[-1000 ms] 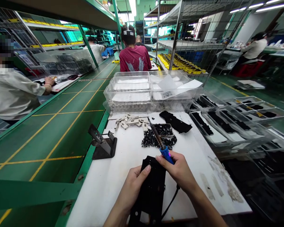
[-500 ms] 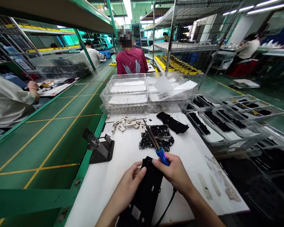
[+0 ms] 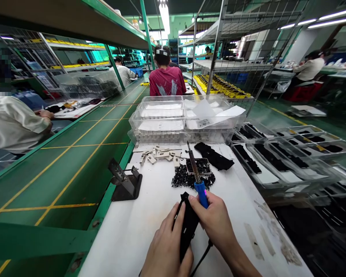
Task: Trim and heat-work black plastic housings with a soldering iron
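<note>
A black panel (image 3: 188,227) is tilted on its edge between my hands, above the white board. My left hand (image 3: 168,242) is wrapped round its left side, fingers over the face and thumb low on the right. My right hand (image 3: 216,215) pinches its top right edge with the thumb and also holds a soldering iron (image 3: 200,188) by the blue handle, tip pointing up and away. Beyond the iron lie a heap of small black pieces (image 3: 180,177) and a small box (image 3: 203,166) full of them. Another black panel (image 3: 215,157) lies behind on the right.
An iron stand (image 3: 125,182) is at the board's left edge. Pale blocks (image 3: 158,154) lie at the back, before stacked clear trays (image 3: 161,119). Trays with black panels (image 3: 272,156) are at right. A green conveyor (image 3: 83,154) runs at left; people sit beyond.
The black panel has turned from facing up to steeply tilted. My left hand has shifted right and now covers its left side. The view has swung slightly left.
</note>
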A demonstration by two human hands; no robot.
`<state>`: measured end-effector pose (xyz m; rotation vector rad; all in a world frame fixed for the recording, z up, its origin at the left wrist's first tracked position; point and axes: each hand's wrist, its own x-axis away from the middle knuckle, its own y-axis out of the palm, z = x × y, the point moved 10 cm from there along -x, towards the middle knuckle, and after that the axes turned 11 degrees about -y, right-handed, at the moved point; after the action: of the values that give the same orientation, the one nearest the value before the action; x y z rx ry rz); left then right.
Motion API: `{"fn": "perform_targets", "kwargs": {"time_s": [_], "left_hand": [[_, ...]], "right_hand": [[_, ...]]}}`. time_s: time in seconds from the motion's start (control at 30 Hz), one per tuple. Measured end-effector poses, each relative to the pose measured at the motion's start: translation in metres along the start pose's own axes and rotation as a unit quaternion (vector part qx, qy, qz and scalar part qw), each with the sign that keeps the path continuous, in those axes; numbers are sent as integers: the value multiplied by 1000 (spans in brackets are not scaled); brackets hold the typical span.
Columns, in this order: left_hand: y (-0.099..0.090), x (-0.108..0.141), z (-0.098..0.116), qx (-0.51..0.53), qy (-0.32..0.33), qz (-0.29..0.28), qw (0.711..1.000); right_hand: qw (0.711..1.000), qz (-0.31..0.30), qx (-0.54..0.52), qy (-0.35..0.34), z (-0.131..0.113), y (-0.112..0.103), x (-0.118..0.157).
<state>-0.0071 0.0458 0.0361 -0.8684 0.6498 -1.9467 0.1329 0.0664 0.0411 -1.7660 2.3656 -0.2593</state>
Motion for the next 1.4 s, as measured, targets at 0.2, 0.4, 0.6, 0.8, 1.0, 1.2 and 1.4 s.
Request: {"fn": "perform_targets", "kwargs": {"time_s": [0.2, 0.4, 0.6, 0.8, 1.0, 1.2, 1.4], "left_hand": [[5, 0, -4, 73, 20, 24, 997], [-23, -1, -30, 325, -60, -6, 944], [-31, 13, -46, 521, -86, -57, 848], [-21, 24, -45, 581, -80, -97, 804], [-15, 27, -48, 589, -98, -118, 794], [-11, 28, -51, 611, -115, -131, 772], [-9, 28, -50, 606, -115, -150, 773]], "right_hand": [[997, -49, -65, -2, -11, 8, 0], [992, -125, -3, -13, 0, -29, -3], [948, -210, 183, -152, -7, -66, -3], [909, -277, 255, -181, -11, -66, -5], [875, -327, 301, -193, -10, -60, -10], [866, -338, 320, -182, -10, -59, -10], [869, -326, 322, -187, -16, -62, -10]]}}
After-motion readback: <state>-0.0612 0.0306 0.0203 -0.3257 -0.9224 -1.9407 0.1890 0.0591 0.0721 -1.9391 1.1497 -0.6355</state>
